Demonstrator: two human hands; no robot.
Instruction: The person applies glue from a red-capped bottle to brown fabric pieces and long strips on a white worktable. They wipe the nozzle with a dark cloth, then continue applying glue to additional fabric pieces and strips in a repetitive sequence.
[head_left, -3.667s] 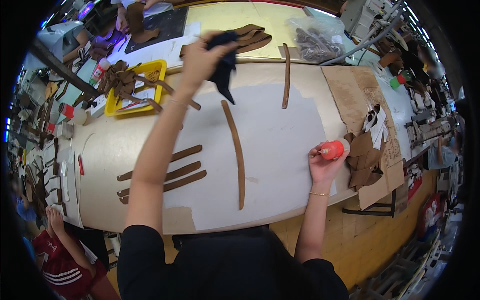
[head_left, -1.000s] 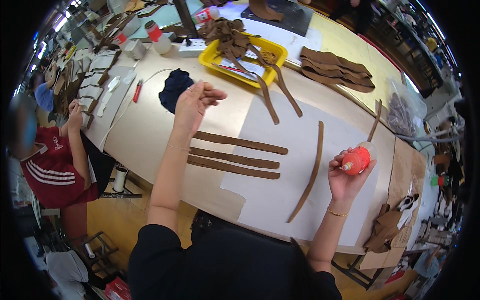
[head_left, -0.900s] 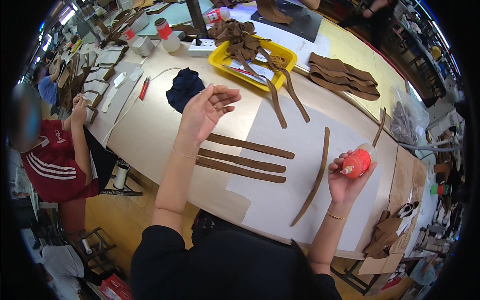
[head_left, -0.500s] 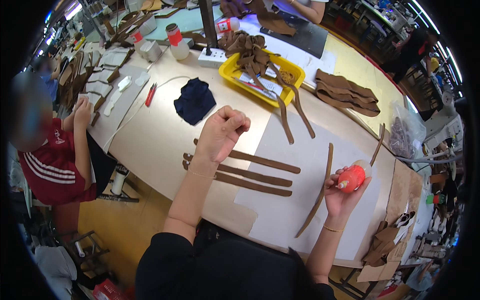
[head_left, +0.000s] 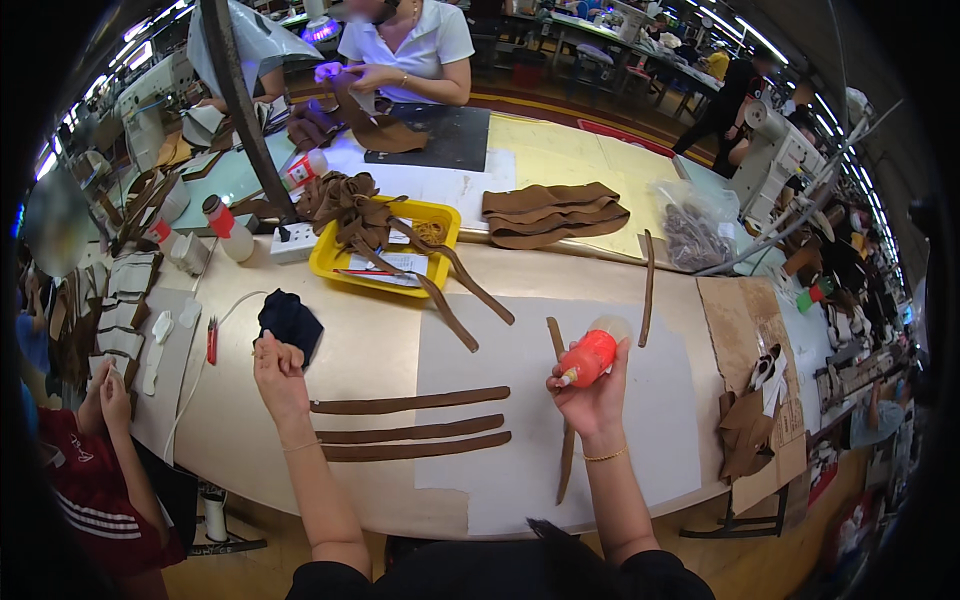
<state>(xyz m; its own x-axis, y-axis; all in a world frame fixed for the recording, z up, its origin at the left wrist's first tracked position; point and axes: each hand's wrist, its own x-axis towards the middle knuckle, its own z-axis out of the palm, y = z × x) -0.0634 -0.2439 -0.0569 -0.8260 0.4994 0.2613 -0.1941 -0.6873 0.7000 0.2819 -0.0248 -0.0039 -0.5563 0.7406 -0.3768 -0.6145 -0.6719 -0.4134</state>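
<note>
My right hand [head_left: 590,400] holds a squeeze bottle [head_left: 590,355] with a red wrap, its nozzle pointing down to the left. Beneath that hand, a brown strip [head_left: 566,465] lies lengthwise on a grey sheet, partly hidden by the hand. My left hand [head_left: 281,378] is closed with its fingers curled in; whether anything small is between them is hidden. Right behind it lies a crumpled navy cloth [head_left: 292,325]. Between my hands, three brown strips [head_left: 410,430] lie side by side across the table, reaching onto the grey sheet [head_left: 640,440].
A yellow tray [head_left: 452,225] holds brown strips, papers and rubber bands. Beyond it are folded brown pieces [head_left: 555,212] and a plastic bag [head_left: 695,225]. Red snips [head_left: 212,340] lie at left. Cardboard [head_left: 745,300] covers the right end. Other people work at left and opposite.
The view has tilted up and turned. My left hand has moved left, to the navy cloth. The right hand with the bottle has come closer over the lengthwise strip.
</note>
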